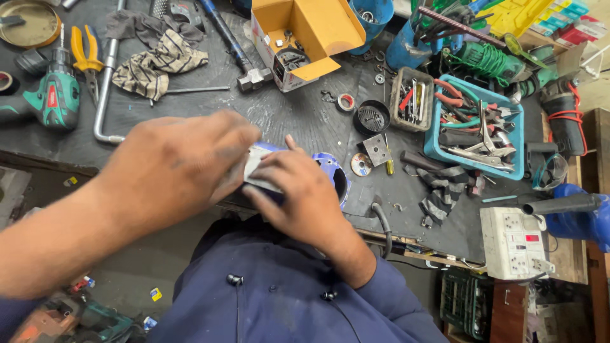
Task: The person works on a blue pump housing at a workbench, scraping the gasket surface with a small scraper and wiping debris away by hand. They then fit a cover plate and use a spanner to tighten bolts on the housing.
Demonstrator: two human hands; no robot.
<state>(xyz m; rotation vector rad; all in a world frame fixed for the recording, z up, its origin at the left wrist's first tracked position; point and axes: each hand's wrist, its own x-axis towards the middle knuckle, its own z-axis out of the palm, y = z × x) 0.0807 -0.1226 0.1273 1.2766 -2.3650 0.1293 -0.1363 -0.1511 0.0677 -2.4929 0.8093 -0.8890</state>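
dark cluttered workbench (298, 121), wooden edge (575, 254)

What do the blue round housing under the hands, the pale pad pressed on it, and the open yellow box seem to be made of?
Blue round housing: likely painted cast metal, judging by its glossy blue rim and dark bore. Pale pad, gripped by the left hand and right hand: possibly cloth or abrasive paper; mostly hidden. Open yellow box: cardboard, matte with folded flaps.

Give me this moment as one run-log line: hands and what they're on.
left hand: on pale pad | right hand: pressing pad onto blue round housing | site: workbench edge | nearby: blue tool tray
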